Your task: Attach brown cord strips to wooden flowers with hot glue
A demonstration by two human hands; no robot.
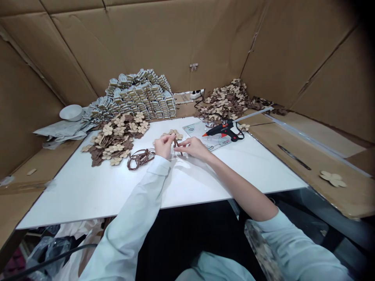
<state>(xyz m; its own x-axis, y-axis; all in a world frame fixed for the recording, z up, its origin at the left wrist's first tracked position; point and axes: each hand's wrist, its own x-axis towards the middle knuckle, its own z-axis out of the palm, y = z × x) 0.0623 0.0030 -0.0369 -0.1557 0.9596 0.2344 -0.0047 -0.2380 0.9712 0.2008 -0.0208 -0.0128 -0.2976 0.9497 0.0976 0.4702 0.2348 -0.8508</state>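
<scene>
Over the white board, my left hand [164, 146] pinches a short brown cord [176, 143] with its fingertips. From the other side, my right hand [194, 148] closes thumb and fingers on the same cord, whose end hangs down below. Just behind my hands lie several beige flower shapes [176, 134], partly covered by my fingers. A loose coil of brown cord [141, 158] rests left of my left hand. To the right of my right hand, a black glue gun [222, 130] with an orange tip lies on a patterned sheet [191, 128].
Piled beige and brown flower shapes [113, 140] sit at the left. Behind them rise stacked small bundles [143, 95], with a white bowl [71, 112] alongside. Another heap of flowers and cords [225, 99] is at the back right. Tweezers [293, 157] lie on the right cardboard.
</scene>
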